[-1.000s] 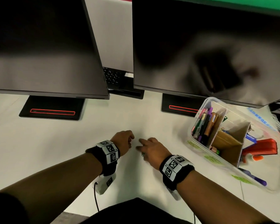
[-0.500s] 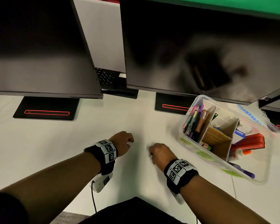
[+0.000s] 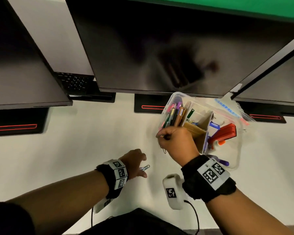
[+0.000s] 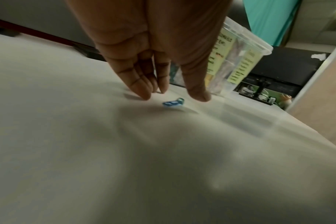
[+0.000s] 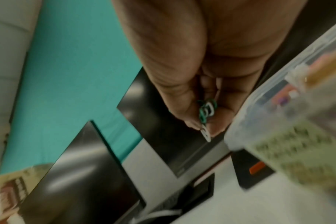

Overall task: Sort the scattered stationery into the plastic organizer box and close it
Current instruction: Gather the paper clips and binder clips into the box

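Observation:
The clear plastic organizer box (image 3: pixel 174 95) stands open at right centre, with pens (image 3: pixel 172 116) in its left compartment, cardboard dividers and an orange-red stapler (image 3: pixel 225 133). My right hand (image 3: pixel 161 135) hovers at the box's near-left corner and pinches green and white paper clips (image 5: pixel 206 116) between thumb and fingertips. One more clip (image 3: pixel 164 150) dangles under the hand. My left hand (image 4: pixel 175 97) points down at the white table. Its fingertips (image 4: pixel 144 94) and thumb touch the surface on either side of blue paper clips (image 4: pixel 173 103), which lie loose on the table (image 3: pixel 146 167).
Black monitors (image 3: pixel 159 48) overhang the back of the table, with their stands (image 3: pixel 15 126) and a keyboard (image 3: pixel 73 82) behind. The clear lid (image 3: pixel 234 150) lies to the right of the box, and a purple marker (image 3: pixel 222 161) is at its near edge. The table's front edge runs close to my body.
My right hand has lifted off the table and swung right to the box with paper clips pinched in it. My left hand has uncurled, its fingertips now either side of the blue clips.

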Available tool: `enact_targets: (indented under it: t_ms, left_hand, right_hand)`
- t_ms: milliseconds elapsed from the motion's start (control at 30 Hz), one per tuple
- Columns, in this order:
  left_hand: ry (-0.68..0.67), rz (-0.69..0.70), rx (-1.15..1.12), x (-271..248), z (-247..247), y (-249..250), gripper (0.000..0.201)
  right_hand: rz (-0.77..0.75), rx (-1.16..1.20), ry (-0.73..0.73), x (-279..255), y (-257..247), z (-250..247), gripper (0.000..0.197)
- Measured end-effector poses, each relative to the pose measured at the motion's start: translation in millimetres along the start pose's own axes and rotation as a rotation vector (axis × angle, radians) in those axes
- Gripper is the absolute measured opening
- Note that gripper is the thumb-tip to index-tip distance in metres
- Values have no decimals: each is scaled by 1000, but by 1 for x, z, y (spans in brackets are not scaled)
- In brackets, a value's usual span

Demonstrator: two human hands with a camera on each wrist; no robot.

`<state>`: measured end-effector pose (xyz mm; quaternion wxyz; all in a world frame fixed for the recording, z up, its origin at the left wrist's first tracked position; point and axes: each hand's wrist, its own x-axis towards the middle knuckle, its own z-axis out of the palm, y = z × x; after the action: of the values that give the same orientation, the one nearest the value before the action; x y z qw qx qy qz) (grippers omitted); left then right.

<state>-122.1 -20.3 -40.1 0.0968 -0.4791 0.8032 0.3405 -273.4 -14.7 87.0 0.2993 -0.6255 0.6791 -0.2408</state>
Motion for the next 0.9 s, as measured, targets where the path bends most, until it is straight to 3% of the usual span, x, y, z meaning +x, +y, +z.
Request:
enact_targets:
  t_ms: [167,300,367,533,700,900]
  left_hand:
    - [72,-74,60,9,10,21,28]
    - [54,-86,140,8,6,31,24]
    - [25,-100,153,7,5,35,25]
    - [-44,-146,164,10,4,39,25]
    - [-30,-175,152,8,12,37,22]
    - [23,-165,122,7,9,28,26]
  right_hand:
    - [128,97,189,30,28,-63,15]
    - [230,-2,238,56,57,-98,17]
    - [267,-64,230,68,68,-107,8]
    - [313,-161,193,93,88,-106,11]
    - [386,-12,109,99,96,-105,15]
    - [318,54,-7,81,99,-115,15]
